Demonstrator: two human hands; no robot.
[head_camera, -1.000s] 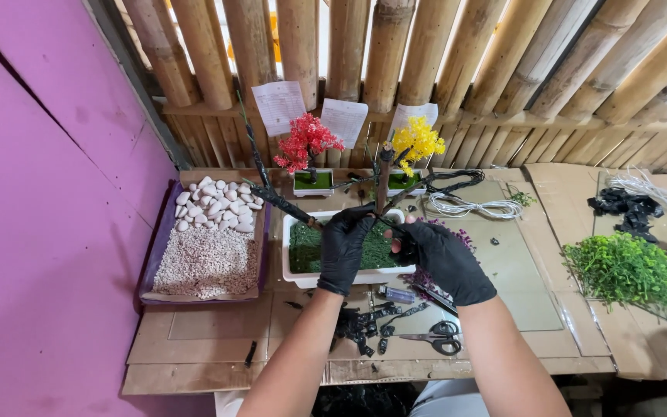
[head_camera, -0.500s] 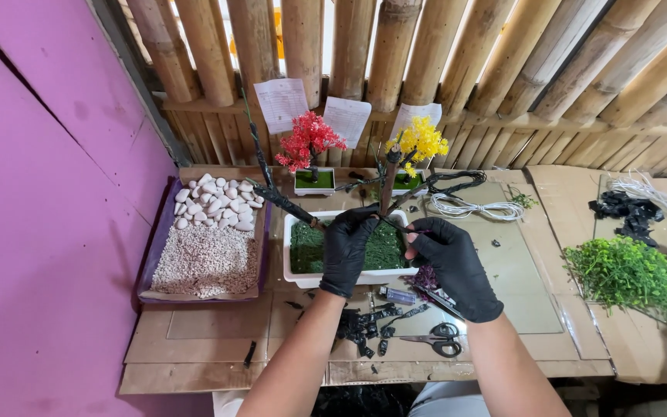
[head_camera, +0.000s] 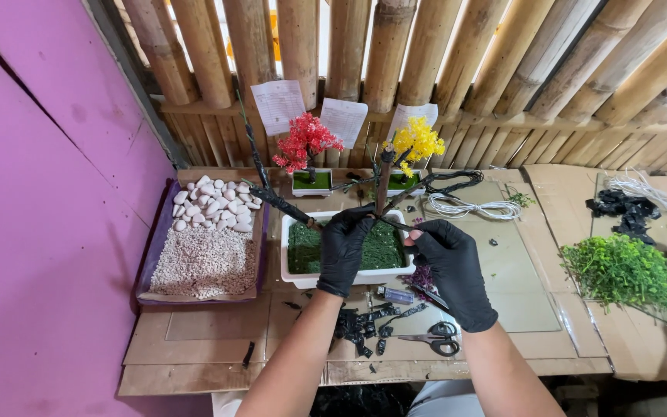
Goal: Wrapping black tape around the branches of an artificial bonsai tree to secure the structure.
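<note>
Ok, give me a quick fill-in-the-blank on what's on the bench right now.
1. Both hands wear ____ gloves; the left hand grips the bare dark tree trunk.
2. The trunk stands in a white planter lined with ____ turf.
3. The tray on the left holds gravel and white ____.
4. Scissors lie near the right hand, beside a finished yellow tree and a ____ one.

Missing words: black; green; pebbles; red

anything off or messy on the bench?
Mostly tidy. Black scraps lie loose on the cardboard near the scissors, below the white planter. Both gloved hands, left hand and right hand, are at the bare dark tree trunk, which leans slightly.
</note>
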